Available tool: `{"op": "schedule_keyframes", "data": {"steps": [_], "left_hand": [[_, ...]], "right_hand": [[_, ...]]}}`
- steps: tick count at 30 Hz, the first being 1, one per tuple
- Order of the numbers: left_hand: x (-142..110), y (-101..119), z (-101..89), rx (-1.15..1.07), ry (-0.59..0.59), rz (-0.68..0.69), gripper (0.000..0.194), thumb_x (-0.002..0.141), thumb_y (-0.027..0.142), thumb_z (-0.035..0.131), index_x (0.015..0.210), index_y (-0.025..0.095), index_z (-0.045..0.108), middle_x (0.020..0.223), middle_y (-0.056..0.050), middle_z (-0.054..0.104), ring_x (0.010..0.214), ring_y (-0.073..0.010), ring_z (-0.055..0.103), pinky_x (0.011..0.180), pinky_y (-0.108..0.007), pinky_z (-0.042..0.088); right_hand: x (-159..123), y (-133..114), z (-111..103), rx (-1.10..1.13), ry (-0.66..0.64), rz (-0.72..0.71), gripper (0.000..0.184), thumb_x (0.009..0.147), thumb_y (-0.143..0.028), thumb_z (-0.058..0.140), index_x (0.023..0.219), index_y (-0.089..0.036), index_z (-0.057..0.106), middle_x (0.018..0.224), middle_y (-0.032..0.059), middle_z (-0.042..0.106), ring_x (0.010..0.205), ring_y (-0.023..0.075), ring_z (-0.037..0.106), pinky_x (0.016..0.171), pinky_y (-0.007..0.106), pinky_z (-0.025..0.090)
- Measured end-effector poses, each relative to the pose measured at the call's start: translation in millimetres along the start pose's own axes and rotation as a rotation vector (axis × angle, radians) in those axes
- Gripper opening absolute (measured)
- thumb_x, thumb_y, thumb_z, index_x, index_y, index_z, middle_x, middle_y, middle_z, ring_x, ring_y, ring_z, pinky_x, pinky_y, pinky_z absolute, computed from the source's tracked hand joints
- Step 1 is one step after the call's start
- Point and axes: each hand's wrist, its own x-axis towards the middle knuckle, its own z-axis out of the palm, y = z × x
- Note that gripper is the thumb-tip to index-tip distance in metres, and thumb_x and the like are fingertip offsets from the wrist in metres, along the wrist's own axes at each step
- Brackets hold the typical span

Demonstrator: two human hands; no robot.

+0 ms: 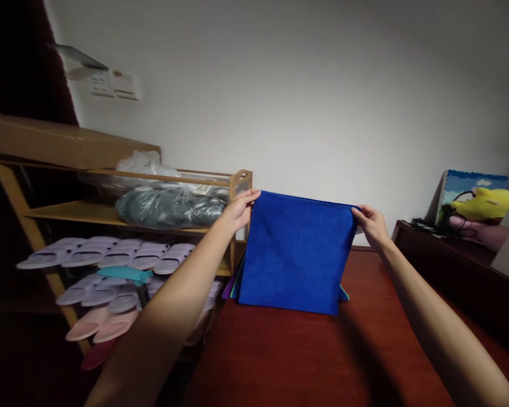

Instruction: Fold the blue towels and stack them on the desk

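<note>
A blue cloth (297, 254), square with a stitched top edge, hangs upright between my two hands. My left hand (241, 210) pinches its upper left corner, thumb along the edge. At the upper right corner, my right hand (371, 225) grips it between thumb and fingers. The lower edge of the cloth hangs close to the reddish-brown wooden table (275, 356); whether it touches I cannot tell. Behind it, purple fabric (228, 289) and a green-edged corner (344, 294) peek out at the sides, the rest hidden.
Left of the table stands a wooden rack (233, 181) with several lilac slippers (80, 254), a plastic-wrapped bundle (169, 206) and a cardboard box (68, 141) on top. A dark raised surface on the right holds a yellow plush toy (487, 203) and a picture board (462, 183).
</note>
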Motion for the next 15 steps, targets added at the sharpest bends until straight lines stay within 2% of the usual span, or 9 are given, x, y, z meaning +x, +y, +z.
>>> {"op": "schedule_keyframes", "data": {"steps": [4,8,12,15], "left_hand": [[9,-4,-5.9,-0.012,-0.009,0.017,0.012,0.071,0.015,0.070,0.068,0.014,0.059,0.062,0.001,0.058,0.055,-0.0091,0.054,0.055,-0.020,0.044],[20,-10,-13.9,0.012,0.039,0.025,0.012,0.068,0.016,0.072,0.067,0.015,0.060,0.063,0.002,0.058,0.056,-0.0091,0.053,0.053,-0.020,0.042],[32,-17,-23.9,0.145,0.152,0.049,0.015,0.063,0.018,0.075,0.065,0.016,0.061,0.061,0.003,0.058,0.052,-0.0075,0.049,0.047,-0.018,0.036],[41,-23,-31.2,0.217,0.269,0.040,0.015,0.060,0.015,0.078,0.064,0.016,0.063,0.051,0.006,0.053,0.040,-0.0040,0.037,0.038,-0.018,0.023]], "right_hand": [[12,6,6,-0.019,0.020,-0.022,0.040,0.064,-0.055,0.068,0.077,-0.018,0.060,0.064,-0.0014,0.056,0.056,0.0110,0.047,0.054,0.025,0.037],[25,16,12,-0.038,0.037,-0.038,0.039,0.064,-0.054,0.068,0.076,-0.017,0.061,0.066,-0.0005,0.057,0.059,0.0115,0.048,0.056,0.025,0.038],[40,30,18,-0.070,0.072,-0.053,0.037,0.065,-0.052,0.067,0.075,-0.017,0.062,0.067,-0.0001,0.057,0.061,0.0118,0.048,0.059,0.025,0.038],[50,43,22,-0.126,0.124,-0.069,0.034,0.065,-0.049,0.068,0.075,-0.017,0.066,0.068,0.0001,0.056,0.063,0.0121,0.047,0.061,0.026,0.038]]}}
